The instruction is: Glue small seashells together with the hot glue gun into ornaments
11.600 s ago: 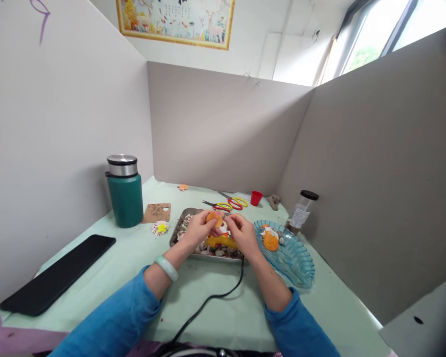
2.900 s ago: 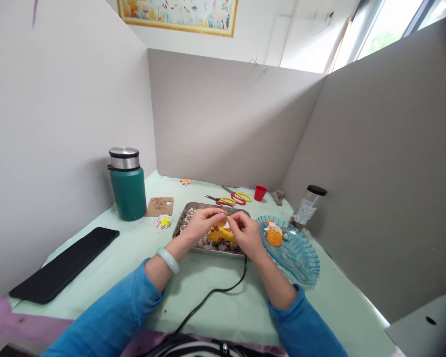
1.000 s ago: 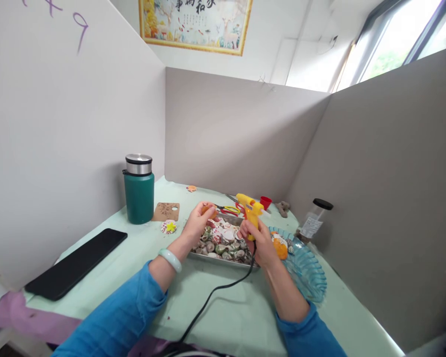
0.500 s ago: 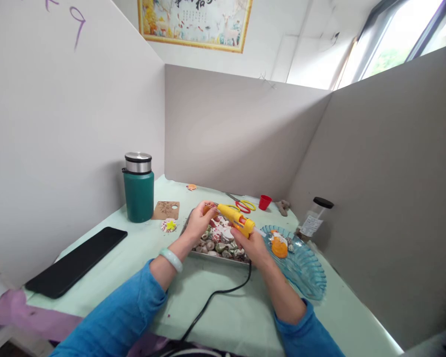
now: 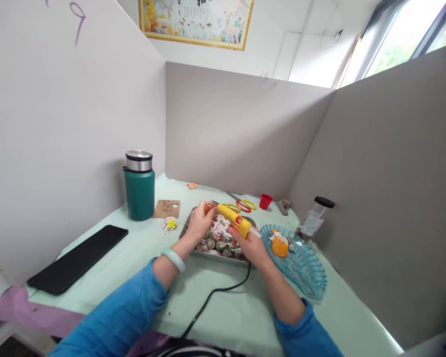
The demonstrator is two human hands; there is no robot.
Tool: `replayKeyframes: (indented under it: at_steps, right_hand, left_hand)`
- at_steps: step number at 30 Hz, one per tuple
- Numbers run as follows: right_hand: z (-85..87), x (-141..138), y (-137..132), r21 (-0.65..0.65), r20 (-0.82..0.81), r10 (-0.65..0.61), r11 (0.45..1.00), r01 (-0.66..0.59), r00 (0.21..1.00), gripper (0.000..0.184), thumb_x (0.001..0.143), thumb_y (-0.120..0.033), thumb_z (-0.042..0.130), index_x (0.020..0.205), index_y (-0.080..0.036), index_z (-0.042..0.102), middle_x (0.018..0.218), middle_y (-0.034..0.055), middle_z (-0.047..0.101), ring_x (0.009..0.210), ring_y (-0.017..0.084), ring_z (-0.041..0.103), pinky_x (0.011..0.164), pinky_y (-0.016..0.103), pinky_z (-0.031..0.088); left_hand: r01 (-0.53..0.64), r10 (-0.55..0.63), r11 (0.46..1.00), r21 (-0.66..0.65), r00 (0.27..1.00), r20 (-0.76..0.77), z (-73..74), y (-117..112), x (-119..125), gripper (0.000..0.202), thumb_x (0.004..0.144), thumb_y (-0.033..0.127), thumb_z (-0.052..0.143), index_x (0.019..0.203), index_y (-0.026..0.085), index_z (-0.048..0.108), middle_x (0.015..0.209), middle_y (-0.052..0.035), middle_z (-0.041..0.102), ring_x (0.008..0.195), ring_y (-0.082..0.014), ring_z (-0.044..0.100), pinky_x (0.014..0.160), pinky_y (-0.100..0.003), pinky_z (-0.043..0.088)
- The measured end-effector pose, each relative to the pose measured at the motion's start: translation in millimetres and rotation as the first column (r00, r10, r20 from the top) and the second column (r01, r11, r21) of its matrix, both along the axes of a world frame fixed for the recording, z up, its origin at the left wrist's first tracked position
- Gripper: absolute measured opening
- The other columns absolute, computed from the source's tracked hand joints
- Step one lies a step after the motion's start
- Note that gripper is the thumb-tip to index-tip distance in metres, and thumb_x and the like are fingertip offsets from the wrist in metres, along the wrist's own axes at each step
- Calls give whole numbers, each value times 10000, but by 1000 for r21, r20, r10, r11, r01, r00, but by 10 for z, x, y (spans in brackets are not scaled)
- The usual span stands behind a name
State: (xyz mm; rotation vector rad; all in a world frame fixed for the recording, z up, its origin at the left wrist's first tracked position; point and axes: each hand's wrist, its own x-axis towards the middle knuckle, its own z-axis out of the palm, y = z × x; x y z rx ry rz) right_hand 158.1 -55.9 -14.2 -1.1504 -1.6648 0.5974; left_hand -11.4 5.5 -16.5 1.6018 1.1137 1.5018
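Observation:
My right hand (image 5: 250,245) is wrapped round a yellow hot glue gun (image 5: 233,218), its nozzle pointing left. A clear glue stick (image 5: 254,232) pokes out of its back end, and a black cord (image 5: 217,290) runs from it down to the table's front edge. In my left hand (image 5: 200,220) the fingers pinch a small orange piece (image 5: 208,208), mostly hidden, close to the nozzle; I cannot tell whether the two touch. Below both hands sits a metal tray (image 5: 214,256) holding shells (image 5: 223,245) and pale pieces.
To the right lies a blue glass plate (image 5: 308,267) bearing an orange shell (image 5: 280,246). Behind the tray are scissors (image 5: 244,205) and a red cup (image 5: 265,201). A green flask (image 5: 139,191), brown card (image 5: 166,208) and black slab (image 5: 80,258) stand left. A lidded jar (image 5: 315,218) leans right.
The glue gun's nozzle has drawn slightly away from the orange piece, and the gun has tilted a little. Both hands keep their hold. The view has shifted slightly.

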Motion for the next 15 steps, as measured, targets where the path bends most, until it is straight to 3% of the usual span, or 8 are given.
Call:
replayKeyframes:
  at_steps: [8,15]
  right_hand:
    - [-102,43,65,96,88,-9,995,1,996,298,831,-483,583,812,-187,619,527,-30,513,486,128,468,479,245,391]
    - [-124,38,70,110,73,-9,994,1,997,296,821,-483,595,833,-188,618,585,-17,550,532,144,495,500,252,390]
  left_hand:
    - [-26,26,1000,3,999,-19,2,-2,1,152,825,314,526,915,192,526,600,14,630,510,-126,585,511,-212,424]
    - [-38,37,999,-17,998,-48,51,-44,9,120,801,252,511,905,192,521,601,16,625,512,-130,597,505,-211,426]
